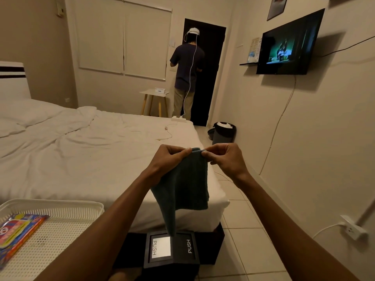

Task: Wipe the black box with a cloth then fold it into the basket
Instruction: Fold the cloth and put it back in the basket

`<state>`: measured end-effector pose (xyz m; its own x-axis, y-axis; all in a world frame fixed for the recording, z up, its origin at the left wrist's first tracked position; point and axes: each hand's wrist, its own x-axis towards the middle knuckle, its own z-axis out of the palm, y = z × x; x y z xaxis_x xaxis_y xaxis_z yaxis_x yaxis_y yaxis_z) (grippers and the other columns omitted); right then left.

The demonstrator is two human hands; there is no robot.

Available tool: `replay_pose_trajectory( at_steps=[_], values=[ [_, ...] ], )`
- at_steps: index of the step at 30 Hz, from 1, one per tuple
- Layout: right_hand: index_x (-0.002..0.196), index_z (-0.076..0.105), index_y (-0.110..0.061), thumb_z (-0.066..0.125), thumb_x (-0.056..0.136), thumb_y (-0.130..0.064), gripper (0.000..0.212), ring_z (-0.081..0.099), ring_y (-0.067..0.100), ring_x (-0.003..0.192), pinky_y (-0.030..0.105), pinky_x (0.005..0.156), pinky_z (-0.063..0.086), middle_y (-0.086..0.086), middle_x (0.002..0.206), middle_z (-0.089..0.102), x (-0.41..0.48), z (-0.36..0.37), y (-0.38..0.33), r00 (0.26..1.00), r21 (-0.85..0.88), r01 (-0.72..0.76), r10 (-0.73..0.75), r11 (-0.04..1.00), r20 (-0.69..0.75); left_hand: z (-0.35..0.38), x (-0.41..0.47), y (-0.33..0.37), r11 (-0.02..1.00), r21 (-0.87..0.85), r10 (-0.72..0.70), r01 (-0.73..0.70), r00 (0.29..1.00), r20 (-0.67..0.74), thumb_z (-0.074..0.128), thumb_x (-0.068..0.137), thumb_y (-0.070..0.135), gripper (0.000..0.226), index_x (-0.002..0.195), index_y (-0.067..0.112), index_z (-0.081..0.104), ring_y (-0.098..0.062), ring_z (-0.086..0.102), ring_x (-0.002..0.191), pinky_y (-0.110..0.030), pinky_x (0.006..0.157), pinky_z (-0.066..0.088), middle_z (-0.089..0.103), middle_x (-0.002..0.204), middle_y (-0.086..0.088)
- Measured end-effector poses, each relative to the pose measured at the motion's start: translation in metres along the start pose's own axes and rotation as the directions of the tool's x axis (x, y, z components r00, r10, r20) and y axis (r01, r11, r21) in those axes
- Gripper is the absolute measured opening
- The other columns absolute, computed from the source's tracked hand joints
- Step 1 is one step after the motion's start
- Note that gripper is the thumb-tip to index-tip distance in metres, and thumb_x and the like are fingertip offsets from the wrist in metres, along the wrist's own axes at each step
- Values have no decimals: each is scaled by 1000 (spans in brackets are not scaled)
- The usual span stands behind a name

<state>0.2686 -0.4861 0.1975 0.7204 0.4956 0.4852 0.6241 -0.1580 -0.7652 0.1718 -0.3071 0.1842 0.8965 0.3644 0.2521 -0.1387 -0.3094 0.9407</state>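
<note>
Both hands, left hand (169,157) and right hand (225,159), pinch the cloth (186,185) at its top edge, fingers clamped, probably squaring it for folding above the black box (171,250).

A big bed (97,151) with white sheets fills the room. The walls (304,138) are cream and the floor (249,240) has pale tiles. A TV (290,43) hangs on the wall. White blinds (125,37) cover the window. The light is dim and warm.
</note>
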Motion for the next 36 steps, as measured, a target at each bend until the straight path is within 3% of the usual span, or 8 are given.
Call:
replay_pose_trajectory(
  at_steps=[4,10,16,21,26,31,36],
  values=[
    [92,76,-10,78,81,-21,16,71,9,71,18,60,56,0,82,74,1,2,-1,992,-55,112,-115,992,-57,2,0,5,999,-18,-41,41,999,-10,62,90,41,29,104,18,75,-15,61,89,-21,66,47,70,93,3],
    [94,76,-10,78,80,-23,19,72,12,70,23,58,58,-2,84,74,3,2,-3,987,-51,145,-148,988,-61,1,2,12,989,-25,-143,143,990,-13,62,90,42,28,97,18,75,-16,58,90,-24,65,44,68,92,0],
    [95,77,-9,78,79,-21,20,72,10,68,20,57,55,-1,86,74,4,3,-9,984,-44,176,-177,983,-18,1,3,16,986,18,-166,166,986,16,61,91,43,31,98,16,76,-16,58,87,-22,65,45,68,91,-3],
    [100,76,-11,78,80,-21,22,72,13,69,22,59,57,4,87,75,6,4,-10,986,-34,166,-167,985,-22,0,6,18,996,49,-73,69,995,75,61,91,39,25,99,21,76,-17,61,92,-21,69,47,70,93,3],
    [120,68,-15,71,87,-25,35,70,12,84,21,65,57,1,102,71,10,-2,-14,990,-74,59,-49,995,136,-6,2,19,994,99,26,-40,989,144,57,94,34,28,110,18,74,-14,61,92,-20,71,47,70,96,6],
    [105,75,-15,68,89,-26,21,68,16,97,32,85,57,3,99,74,13,-6,-14,981,-36,0,7,999,192,-7,2,23,988,122,76,-94,987,141,57,95,30,29,113,14,72,-14,62,91,-20,73,50,71,104,-2],
    [97,74,-12,71,87,-26,18,68,19,90,33,81,57,2,90,71,18,-5,-21,989,-134,59,-40,989,144,-10,4,22,974,161,146,-159,985,90,60,93,30,29,112,13,73,-13,63,91,-19,74,50,71,103,-1]
  ],
)
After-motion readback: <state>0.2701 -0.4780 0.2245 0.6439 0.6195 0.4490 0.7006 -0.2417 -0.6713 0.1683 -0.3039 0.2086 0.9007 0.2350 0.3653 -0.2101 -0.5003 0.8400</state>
